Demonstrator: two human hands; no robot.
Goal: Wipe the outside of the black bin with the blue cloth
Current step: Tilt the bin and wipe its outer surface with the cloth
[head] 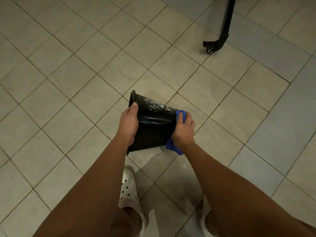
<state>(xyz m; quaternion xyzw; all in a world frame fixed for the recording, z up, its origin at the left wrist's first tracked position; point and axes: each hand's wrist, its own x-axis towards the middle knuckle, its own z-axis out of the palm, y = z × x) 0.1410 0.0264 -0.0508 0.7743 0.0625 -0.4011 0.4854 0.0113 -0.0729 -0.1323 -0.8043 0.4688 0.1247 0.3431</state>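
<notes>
Blue cloth (173,148), seemingly against black bin (153,124)

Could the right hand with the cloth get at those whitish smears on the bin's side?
Probably yes. The whitish smears lie uncovered on the upper side of the black bin; the right hand grips the blue cloth at its base end nearby, and the left hand holds the rim end.
</notes>
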